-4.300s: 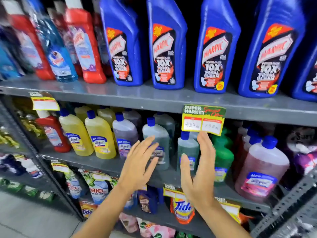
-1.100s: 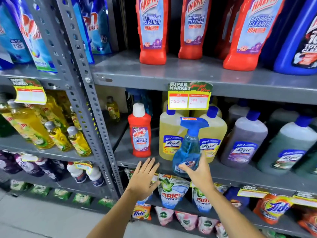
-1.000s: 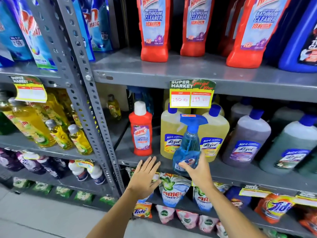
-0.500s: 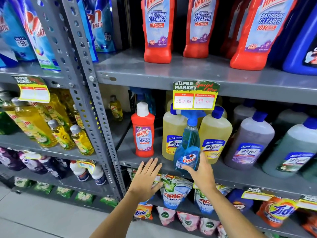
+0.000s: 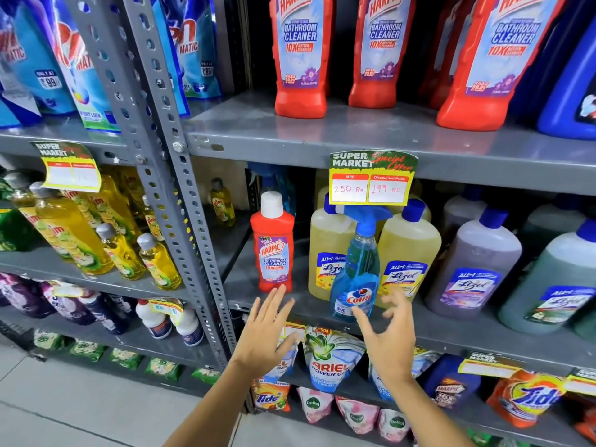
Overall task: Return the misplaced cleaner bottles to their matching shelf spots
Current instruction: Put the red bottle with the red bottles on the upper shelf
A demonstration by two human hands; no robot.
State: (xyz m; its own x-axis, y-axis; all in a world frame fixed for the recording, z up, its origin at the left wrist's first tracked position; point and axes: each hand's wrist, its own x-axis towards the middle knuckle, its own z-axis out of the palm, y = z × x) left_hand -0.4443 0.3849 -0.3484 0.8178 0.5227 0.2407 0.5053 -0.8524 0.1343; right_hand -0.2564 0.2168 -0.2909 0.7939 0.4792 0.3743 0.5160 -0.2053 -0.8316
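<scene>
Colin spray bottle (image 5: 354, 279) blue liquid, upright on shelf (image 5: 451, 327) | left hand (image 5: 264, 333), right hand (image 5: 390, 337) spread, empty

A blue Colin spray bottle (image 5: 356, 275) stands upright on the grey metal shelf (image 5: 451, 330), in front of two yellow Lizol bottles (image 5: 409, 253). The right hand (image 5: 388, 340) hovers just beside it, fingers spread; the left hand (image 5: 267, 330) reaches below a small red Harpic bottle (image 5: 273, 250).
</scene>
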